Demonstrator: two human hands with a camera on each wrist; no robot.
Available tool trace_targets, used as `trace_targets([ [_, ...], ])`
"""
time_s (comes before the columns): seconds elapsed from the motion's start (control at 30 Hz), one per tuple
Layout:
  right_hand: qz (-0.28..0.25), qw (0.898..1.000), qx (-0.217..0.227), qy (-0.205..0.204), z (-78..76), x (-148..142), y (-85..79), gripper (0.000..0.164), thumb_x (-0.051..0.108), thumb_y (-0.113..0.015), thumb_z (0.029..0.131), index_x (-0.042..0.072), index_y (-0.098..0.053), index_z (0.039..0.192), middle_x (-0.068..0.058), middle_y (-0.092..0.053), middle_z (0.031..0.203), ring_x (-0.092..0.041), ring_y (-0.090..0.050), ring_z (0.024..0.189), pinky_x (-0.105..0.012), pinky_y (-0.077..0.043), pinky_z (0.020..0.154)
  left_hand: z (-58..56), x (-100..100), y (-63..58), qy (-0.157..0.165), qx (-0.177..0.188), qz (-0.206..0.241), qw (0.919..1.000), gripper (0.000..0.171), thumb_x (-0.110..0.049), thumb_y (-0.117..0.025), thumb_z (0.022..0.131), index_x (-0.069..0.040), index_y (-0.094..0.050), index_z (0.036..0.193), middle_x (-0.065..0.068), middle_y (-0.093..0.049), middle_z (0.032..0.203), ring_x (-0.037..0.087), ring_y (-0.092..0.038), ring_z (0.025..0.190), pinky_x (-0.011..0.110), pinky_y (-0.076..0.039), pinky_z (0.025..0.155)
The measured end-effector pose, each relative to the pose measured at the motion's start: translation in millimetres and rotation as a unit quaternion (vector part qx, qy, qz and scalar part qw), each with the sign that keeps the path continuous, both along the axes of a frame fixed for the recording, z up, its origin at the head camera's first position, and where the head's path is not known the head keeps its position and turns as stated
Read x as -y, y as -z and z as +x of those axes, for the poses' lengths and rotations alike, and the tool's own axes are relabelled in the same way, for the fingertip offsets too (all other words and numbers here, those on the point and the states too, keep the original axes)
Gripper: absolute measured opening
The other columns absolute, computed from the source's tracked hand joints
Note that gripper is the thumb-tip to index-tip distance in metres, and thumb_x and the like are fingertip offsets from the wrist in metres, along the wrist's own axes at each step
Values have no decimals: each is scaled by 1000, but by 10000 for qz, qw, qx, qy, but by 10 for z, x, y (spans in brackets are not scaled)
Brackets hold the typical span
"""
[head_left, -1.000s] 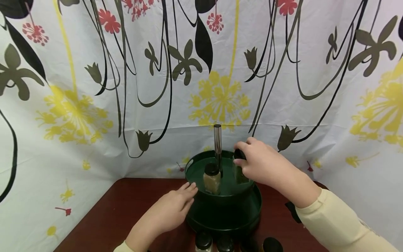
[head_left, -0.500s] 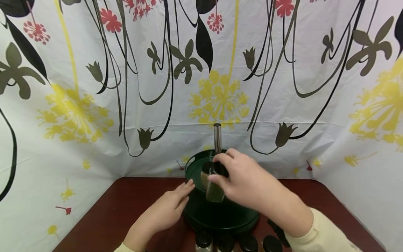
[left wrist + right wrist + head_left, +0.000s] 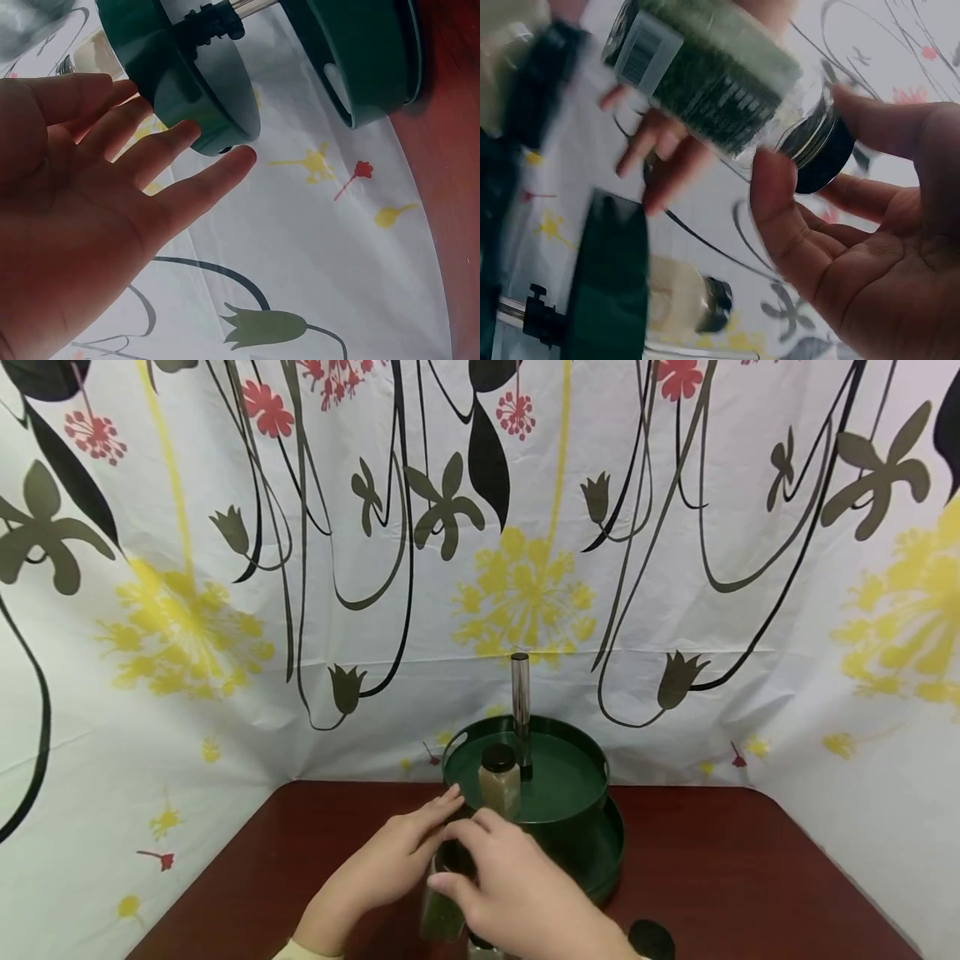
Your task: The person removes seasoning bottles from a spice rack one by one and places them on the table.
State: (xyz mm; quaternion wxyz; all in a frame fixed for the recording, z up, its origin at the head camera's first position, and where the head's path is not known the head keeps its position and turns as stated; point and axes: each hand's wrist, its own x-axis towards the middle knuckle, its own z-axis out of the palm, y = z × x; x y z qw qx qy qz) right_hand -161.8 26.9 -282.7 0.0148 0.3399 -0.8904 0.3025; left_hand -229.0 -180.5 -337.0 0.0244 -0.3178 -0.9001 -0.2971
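Observation:
My right hand [image 3: 517, 893] pinches the black lid of a clear spice jar [image 3: 712, 79] filled with green dried herbs and marked with a barcode label. In the head view this jar is in front of the two-tier green tray stand [image 3: 570, 781], close beside my left hand [image 3: 382, 860]. The left hand stays open, its fingertips right at the upper tier's left rim. On that tier stands a jar of pale powder [image 3: 499, 789] with a black lid, upright near the metal pole [image 3: 521, 693].
Below, the lower green tier [image 3: 611, 852] sits on the dark red table [image 3: 712, 860]. A black-lidded jar [image 3: 651, 939] stands at the near edge of view, and another jar [image 3: 483, 947] is mostly behind my right hand. A flowered curtain [image 3: 420, 635] hangs behind the table.
My right hand has carried the herb jar from the right side of the upper tier, leftward and toward me, past the pale jar. The left hand has barely moved.

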Motion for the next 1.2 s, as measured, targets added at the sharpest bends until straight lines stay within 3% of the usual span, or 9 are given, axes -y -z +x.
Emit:
trace_targets([
  [0.07,114,9999,41,-15,-34,56,66,51,52,-57,93,17,-57,131,2,-53,125,-10,-56,105,-29,-53,79,1,6,-2,-30,-26,-16,10000,48,-35,-40,105,-22,-35,151,-10,-21,157,13,-26,138,46,-36,106],
  [0.3,356,9991,205,-47,-135,169,222,51,48,-62,90,17,-57,131,3,-55,113,-5,-57,94,-22,-52,71,23,28,-11,141,17,166,9998,48,-26,-43,105,-17,-34,151,-5,-21,158,15,-32,136,47,-39,104],
  [0.43,565,9981,237,-66,-165,238,327,47,49,-63,89,19,-59,125,3,-56,110,-5,-58,89,-24,-53,71,13,30,1,187,87,291,9994,45,-19,-41,106,-18,-35,151,-4,-22,157,15,-28,138,49,-37,105],
  [0.6,1077,9941,154,2,-184,352,477,51,50,-64,88,14,-60,123,-1,-59,111,-8,-60,90,-28,-54,75,-10,20,15,155,45,258,9995,44,-21,-39,107,-18,-36,151,-4,-24,157,14,-26,138,49,-36,106],
  [0.73,1451,9890,294,45,-205,437,575,56,49,-67,86,11,-60,128,-7,-59,120,-13,-61,98,-30,-55,79,-11,1,6,105,57,318,9994,45,-27,-39,106,-17,-37,150,-4,-26,156,13,-28,138,49,-35,106],
  [0.9,1784,9838,186,2,-206,503,687,55,44,-71,84,9,-63,126,-12,-61,118,-15,-63,93,-28,-56,76,0,-22,10,-46,137,343,9993,51,-42,-38,105,-18,-39,149,-6,-27,155,12,-31,135,48,-36,106],
  [1.2,1777,9841,-18,-6,-194,491,692,54,44,-71,84,9,-63,124,-9,-63,115,-13,-63,92,-26,-56,74,10,-32,-6,-101,87,285,9995,55,-50,-39,102,-22,-38,149,-6,-27,155,11,-30,136,48,-37,106],
])
